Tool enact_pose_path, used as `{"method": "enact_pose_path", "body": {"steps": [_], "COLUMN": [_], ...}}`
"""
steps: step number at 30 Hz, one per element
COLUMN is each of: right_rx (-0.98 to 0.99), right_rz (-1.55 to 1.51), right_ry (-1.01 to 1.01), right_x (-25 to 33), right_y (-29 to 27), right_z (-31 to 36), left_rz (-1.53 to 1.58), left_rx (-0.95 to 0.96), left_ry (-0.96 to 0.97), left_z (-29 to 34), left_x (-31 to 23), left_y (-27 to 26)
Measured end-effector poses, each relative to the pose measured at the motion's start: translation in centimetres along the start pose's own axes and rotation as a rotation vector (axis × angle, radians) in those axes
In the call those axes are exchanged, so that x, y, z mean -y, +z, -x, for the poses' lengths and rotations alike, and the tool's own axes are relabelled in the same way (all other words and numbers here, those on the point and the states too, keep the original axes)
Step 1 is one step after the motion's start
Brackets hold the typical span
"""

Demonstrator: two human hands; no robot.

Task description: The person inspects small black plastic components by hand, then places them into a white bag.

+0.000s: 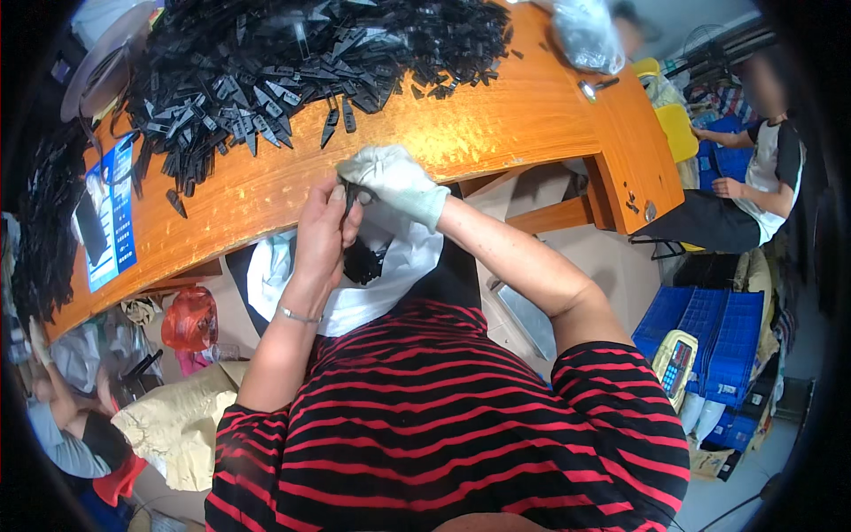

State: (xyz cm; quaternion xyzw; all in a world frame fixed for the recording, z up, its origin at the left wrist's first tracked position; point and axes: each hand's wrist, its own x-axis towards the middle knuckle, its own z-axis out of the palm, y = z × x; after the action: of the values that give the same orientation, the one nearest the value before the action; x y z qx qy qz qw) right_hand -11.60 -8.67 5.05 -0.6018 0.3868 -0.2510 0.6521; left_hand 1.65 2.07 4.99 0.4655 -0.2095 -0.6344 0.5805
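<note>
My bare left hand [326, 220], with a bracelet on its wrist, pinches a small black pointed plastic piece [349, 197] at the near edge of the table. Pressed up against it, my right hand [394, 184] in a white glove has its fingers closed round the same piece, whose far end they hide. Below both hands a white bag [412, 266] lies open on my lap with black pieces [362, 264] inside. Beyond my hands a large heap of like black pieces [257, 80] covers the far part of the table, and two loose ones lie at its near edge.
The orange wooden table [461, 133] carries a blue printed sheet [113, 213] at left and a clear plastic bag [589, 40] at right. A seated person [767, 177] is at the right, another at the lower left. Blue crates [709, 328] and a scale [675, 362] stand right.
</note>
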Motion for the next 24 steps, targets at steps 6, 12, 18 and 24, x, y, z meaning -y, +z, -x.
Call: {"method": "enact_pose_path", "body": {"steps": [6,12,18,24], "right_rx": [-0.189,-0.490,-0.501,-0.495], "right_rz": [0.956,1.255,1.369,1.127], "right_ry": [-0.398,-0.240,-0.173,-0.291], "right_x": [-0.4,1.0,-0.5,0.3], "right_y": [-8.7,-11.0,-10.9,-9.5], "right_z": [-3.9,-7.5,-9.3,-6.0], "left_rz": [-0.764,-1.293,-1.313,-1.622], "left_rx": [-0.026,-0.131,-0.292,-0.314], "left_ry": [0.315,0.779,0.799,0.748], "left_z": [3.3,2.7,-5.9,-10.3], "left_x": [0.2,-2.9,-4.2,-3.8], "left_y": [-4.6,-2.7,-2.2,-1.6]}}
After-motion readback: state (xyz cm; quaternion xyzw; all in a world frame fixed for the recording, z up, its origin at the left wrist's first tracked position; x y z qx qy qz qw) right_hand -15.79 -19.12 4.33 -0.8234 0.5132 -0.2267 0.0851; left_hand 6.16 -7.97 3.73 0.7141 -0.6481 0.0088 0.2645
